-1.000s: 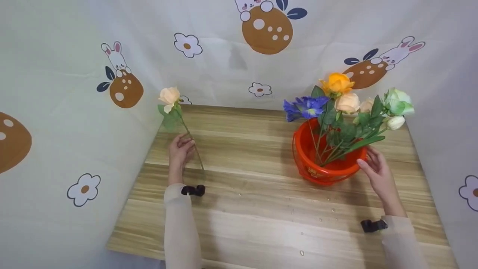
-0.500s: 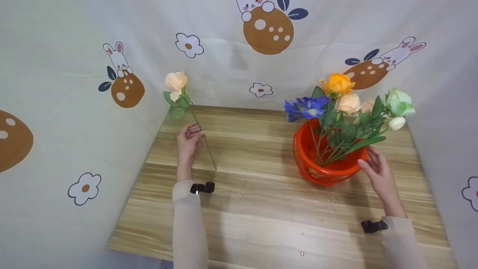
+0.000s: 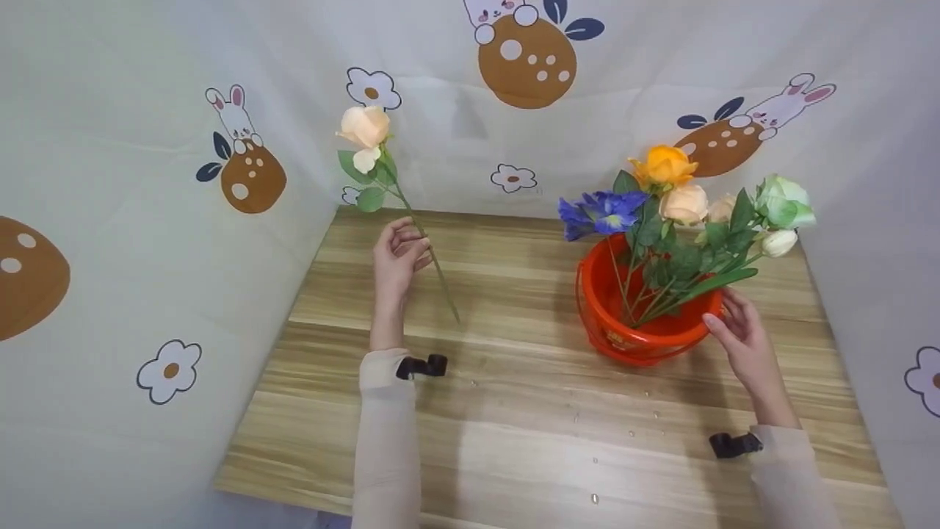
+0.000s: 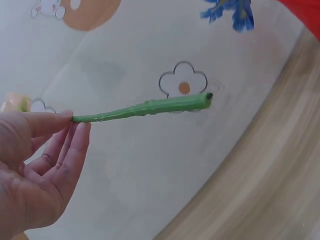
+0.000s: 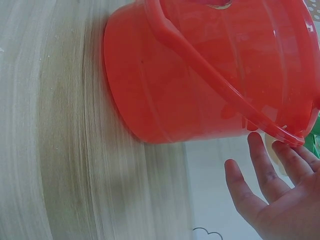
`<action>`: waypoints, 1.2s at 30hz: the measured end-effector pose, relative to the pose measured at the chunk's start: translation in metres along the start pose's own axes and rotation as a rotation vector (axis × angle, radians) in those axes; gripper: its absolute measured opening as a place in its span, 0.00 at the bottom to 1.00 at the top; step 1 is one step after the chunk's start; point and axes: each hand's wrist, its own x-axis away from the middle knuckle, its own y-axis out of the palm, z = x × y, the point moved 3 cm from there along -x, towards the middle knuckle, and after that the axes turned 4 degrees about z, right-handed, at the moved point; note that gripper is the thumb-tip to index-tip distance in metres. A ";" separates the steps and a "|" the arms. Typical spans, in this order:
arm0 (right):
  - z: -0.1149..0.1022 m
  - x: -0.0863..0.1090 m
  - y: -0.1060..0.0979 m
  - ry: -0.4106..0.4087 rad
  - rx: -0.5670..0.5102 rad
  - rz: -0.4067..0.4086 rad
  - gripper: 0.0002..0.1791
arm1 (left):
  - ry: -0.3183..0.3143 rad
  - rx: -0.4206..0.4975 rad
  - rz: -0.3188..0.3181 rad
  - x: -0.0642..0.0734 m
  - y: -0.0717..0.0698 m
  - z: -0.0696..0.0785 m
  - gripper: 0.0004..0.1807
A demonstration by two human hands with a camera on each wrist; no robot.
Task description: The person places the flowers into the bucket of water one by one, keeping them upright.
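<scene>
Between thumb and fingertips, my left hand [image 3: 400,257] pinches the stem of a peach rose [image 3: 365,128], which leans with its bloom up to the left. The stem's lower end [image 4: 200,101] points off to the right in the left wrist view. A red bucket [image 3: 639,349] stands on the table at the right. Several flowers lean in it: a blue flower [image 3: 606,213], an orange one [image 3: 664,165], peach roses [image 3: 684,203] and a pale green bloom [image 3: 784,200]. My right hand [image 3: 745,342] touches the bucket's right side near the rim, its fingers fairly straight in the right wrist view.
A wood-grain table [image 3: 514,411] lies under both hands, with several small clear drops [image 3: 595,498] near its front. A pale printed cloth [image 3: 433,139] hangs behind and at both sides. The bucket's thin handle [image 5: 215,77] hangs down along its side.
My left hand has moved right and away from me, raising the peach rose; the rose's bloom now stands higher against the cloth. The right hand and bucket stay in place.
</scene>
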 end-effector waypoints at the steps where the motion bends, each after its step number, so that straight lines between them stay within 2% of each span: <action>1: 0.000 0.000 0.000 0.000 -0.002 -0.001 0.32 | 0.011 0.007 -0.005 0.001 0.004 0.002 0.23; 6: 0.002 -0.001 -0.001 0.011 0.020 0.003 0.32 | 0.056 0.030 -0.039 0.009 0.028 0.009 0.24; 15: 0.000 -0.002 0.000 0.011 -0.003 -0.007 0.32 | 0.081 0.089 -0.087 0.022 0.074 0.019 0.24; 23: -0.002 0.001 0.000 0.012 0.026 -0.015 0.32 | 0.118 0.065 -0.145 0.046 0.116 0.043 0.22; 30: -0.001 0.000 0.000 0.014 0.039 -0.004 0.33 | 0.183 0.084 -0.206 0.060 0.152 0.041 0.23; 36: -0.001 0.000 -0.001 0.032 0.064 0.006 0.34 | 0.215 0.047 -0.239 0.071 0.179 0.030 0.21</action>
